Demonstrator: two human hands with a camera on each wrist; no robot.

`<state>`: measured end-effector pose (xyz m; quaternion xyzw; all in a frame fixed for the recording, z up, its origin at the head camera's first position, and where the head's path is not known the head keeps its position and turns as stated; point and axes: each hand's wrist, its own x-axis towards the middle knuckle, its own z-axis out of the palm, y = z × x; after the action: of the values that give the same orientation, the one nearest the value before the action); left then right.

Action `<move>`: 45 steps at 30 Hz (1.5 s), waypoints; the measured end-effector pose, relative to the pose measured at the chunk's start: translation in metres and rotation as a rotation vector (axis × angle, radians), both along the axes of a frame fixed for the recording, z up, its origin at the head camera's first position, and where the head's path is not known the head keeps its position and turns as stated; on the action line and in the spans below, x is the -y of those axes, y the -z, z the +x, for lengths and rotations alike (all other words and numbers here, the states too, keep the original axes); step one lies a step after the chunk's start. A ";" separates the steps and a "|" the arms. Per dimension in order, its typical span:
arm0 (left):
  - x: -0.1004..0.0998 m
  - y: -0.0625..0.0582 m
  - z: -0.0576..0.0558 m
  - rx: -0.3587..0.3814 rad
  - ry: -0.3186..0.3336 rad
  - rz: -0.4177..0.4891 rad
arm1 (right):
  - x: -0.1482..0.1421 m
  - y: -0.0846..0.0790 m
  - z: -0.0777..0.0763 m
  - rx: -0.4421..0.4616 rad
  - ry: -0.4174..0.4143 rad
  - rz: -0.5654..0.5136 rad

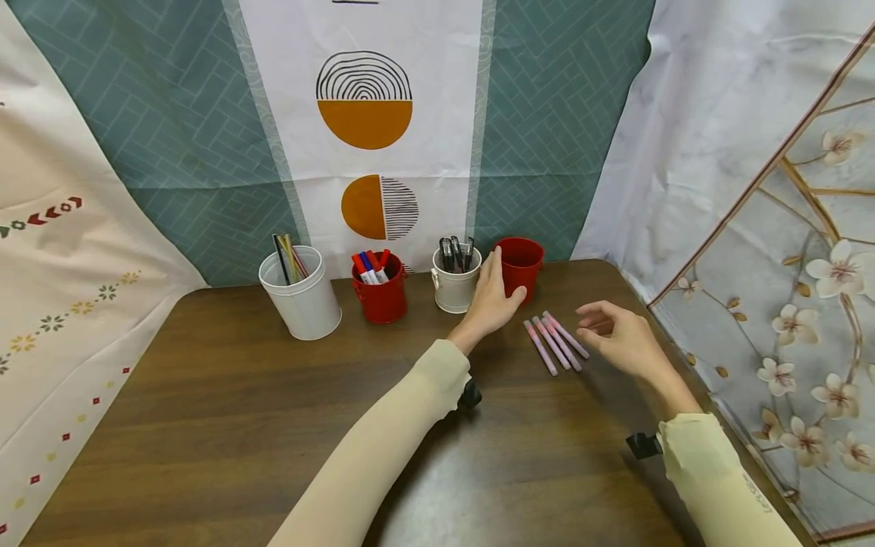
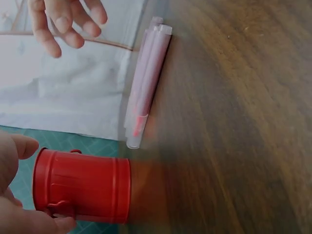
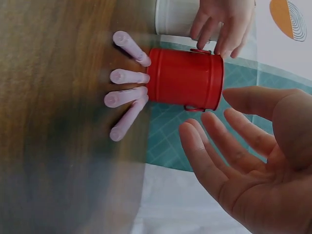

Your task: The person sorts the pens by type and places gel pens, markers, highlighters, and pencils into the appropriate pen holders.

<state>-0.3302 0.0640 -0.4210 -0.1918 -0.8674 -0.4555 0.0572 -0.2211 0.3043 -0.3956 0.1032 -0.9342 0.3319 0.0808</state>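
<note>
An upright red bucket (image 1: 522, 262) stands at the back right of the table, with no pens showing above its rim. My left hand (image 1: 489, 298) is at its left side, fingers extended and thumb apart. In the left wrist view the fingers of that hand lie beside the bucket's rim; whether they touch it I cannot tell. Several pale pink pens (image 1: 559, 346) lie fanned out on the table in front of the bucket. Just right of them my right hand (image 1: 625, 338) hovers, fingers loosely bent and holding nothing; its palm shows in the right wrist view.
Left of that bucket stand a small white bucket (image 1: 456, 292) with black pens, another red bucket (image 1: 383, 300) with red and blue markers, and a larger white bucket (image 1: 301, 304) with thin sticks. Hanging cloth (image 1: 567, 114) borders the brown table (image 1: 225, 425) at the back and sides.
</note>
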 end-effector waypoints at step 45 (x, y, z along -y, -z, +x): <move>-0.010 0.015 -0.038 0.059 0.005 0.109 | 0.002 0.027 -0.003 0.082 -0.021 -0.010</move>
<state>-0.3684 0.0744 -0.4359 -0.1771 -0.8421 -0.5078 0.0408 -0.2241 0.3024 -0.4222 0.0991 -0.9339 0.3414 0.0395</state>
